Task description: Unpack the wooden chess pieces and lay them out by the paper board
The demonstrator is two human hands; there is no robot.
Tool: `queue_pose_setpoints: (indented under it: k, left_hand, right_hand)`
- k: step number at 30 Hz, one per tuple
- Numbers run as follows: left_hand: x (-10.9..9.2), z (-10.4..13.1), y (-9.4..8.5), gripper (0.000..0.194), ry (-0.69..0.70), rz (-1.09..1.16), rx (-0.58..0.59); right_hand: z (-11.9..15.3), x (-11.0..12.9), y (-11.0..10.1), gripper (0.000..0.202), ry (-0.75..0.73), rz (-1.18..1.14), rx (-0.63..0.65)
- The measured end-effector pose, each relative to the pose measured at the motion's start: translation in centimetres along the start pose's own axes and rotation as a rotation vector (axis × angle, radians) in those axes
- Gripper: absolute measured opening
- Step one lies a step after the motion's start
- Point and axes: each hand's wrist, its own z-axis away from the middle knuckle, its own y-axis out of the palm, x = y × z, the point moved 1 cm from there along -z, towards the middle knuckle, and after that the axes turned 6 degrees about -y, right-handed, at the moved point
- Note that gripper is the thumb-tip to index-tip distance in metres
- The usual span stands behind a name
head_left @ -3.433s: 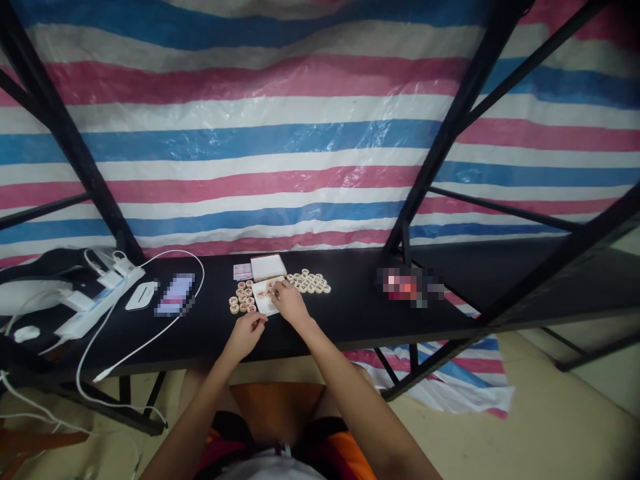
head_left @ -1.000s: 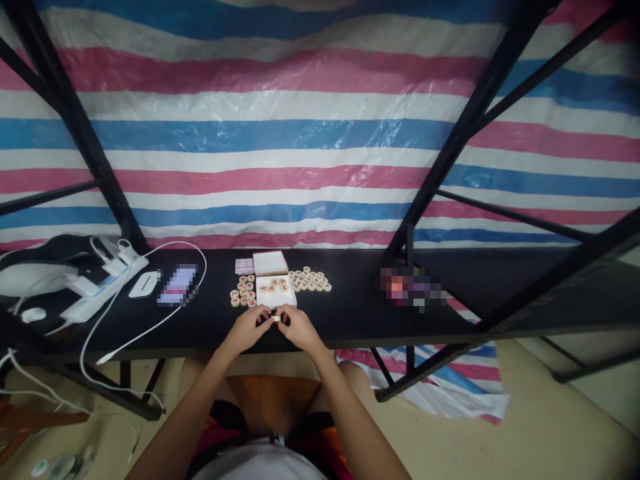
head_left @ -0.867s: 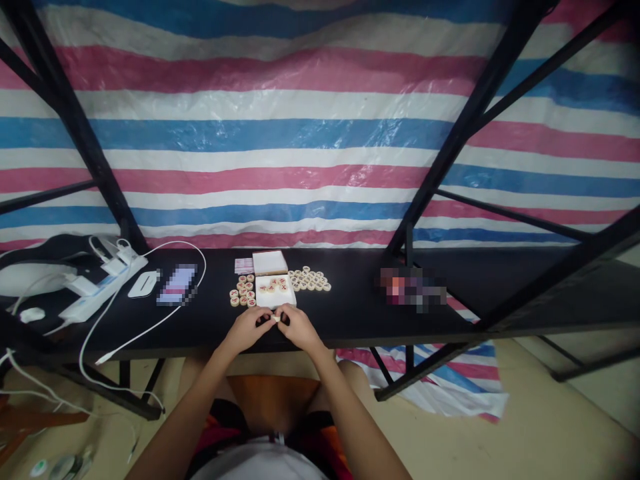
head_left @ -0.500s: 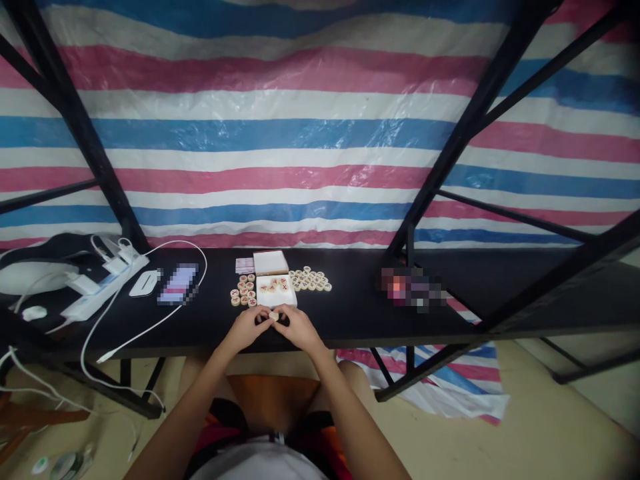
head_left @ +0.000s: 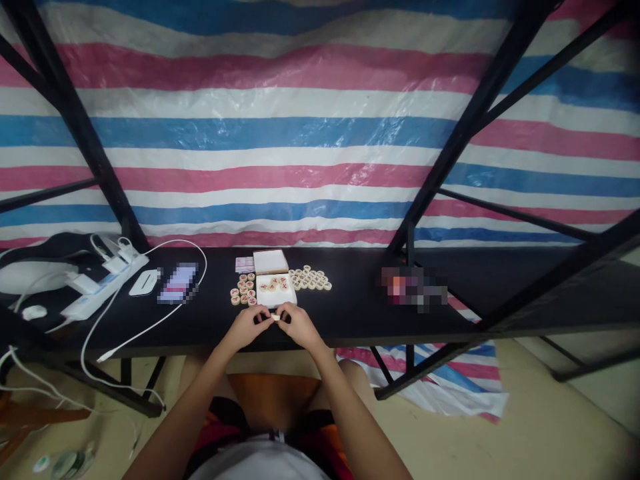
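Note:
Between the fingertips of my left hand (head_left: 249, 325) and my right hand (head_left: 299, 323) is a pale round Chinese chess piece (head_left: 275, 318), pinched by both in front of the box. Just beyond my fingers lies an open white box tray (head_left: 270, 300) with several red-marked pieces (head_left: 284, 283) in it. To its left sit more red-marked chess pieces (head_left: 243, 291) in a cluster. Dark-marked pieces (head_left: 313, 279) are grouped on its right. The box lid (head_left: 271, 261) rests behind the tray, beside a folded printed sheet (head_left: 245, 265).
The black tabletop (head_left: 355, 313) ends just below my wrists. On the left are a power strip (head_left: 103, 283), a white cable (head_left: 145, 325), a white device (head_left: 145, 283) and a blurred phone (head_left: 179, 283). A pixelated object (head_left: 413, 288) lies at right, near the black frame (head_left: 435, 170).
The held piece has turned in my fingers and now shows more of its edge. Both hands stay in nearly the same place; the grouped pieces have not moved.

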Motion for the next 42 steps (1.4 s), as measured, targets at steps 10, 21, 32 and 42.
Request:
queue_pose_setpoints:
  k: [10, 21, 32, 42]
  left_hand:
    - [-0.2, 0.0, 0.1, 0.031, -0.006, 0.094, 0.028]
    - [-1.0, 0.5, 0.0, 0.023, 0.084, 0.075, 0.0]
    - [6.3, -5.1, -9.3, 0.034, -0.228, -0.16, -0.258]
    - [6.8, -6.7, -8.8, 0.033, -0.171, -0.188, -0.078]
  right_hand:
    - [0.2, 0.3, 0.0, 0.018, -0.091, 0.005, -0.01]
    - [0.2, 0.3, 0.1, 0.019, -0.087, 0.076, -0.023]
    - [0.3, 0.0, 0.0, 0.016, 0.011, 0.188, -0.2]
    - [0.2, 0.4, -0.2, 0.017, 0.02, 0.189, -0.154]
